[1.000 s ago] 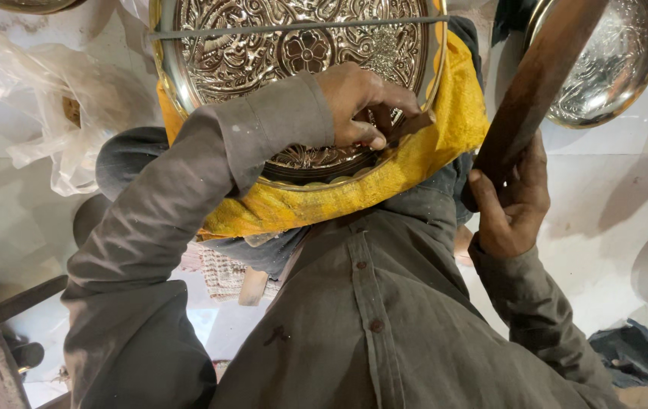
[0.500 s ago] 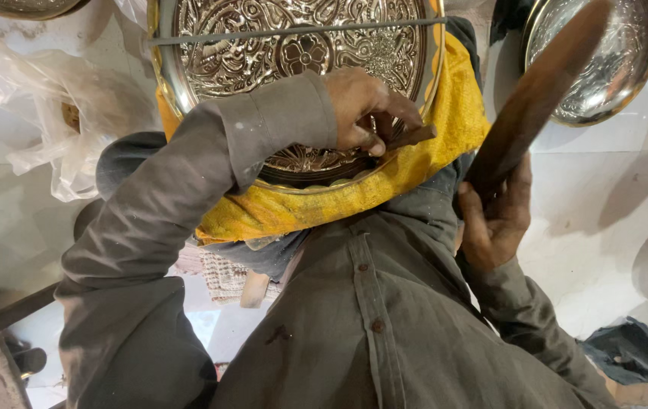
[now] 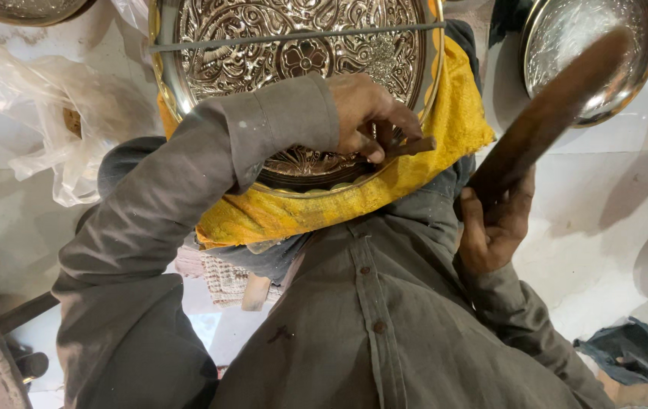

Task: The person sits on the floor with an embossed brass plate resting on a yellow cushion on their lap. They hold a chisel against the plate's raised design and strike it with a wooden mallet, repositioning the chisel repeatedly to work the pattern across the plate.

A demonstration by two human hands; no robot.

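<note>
Engraved brass tray, top cut off, chisel tip hidden behind left hand.

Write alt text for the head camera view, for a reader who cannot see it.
Seen from above, a person's left hand holds a small chisel against an ornately embossed metal tray resting on a yellow cloth in their lap. The right hand raises a dark wooden mallet. Other metal dishes lie on the pale floor.
</note>
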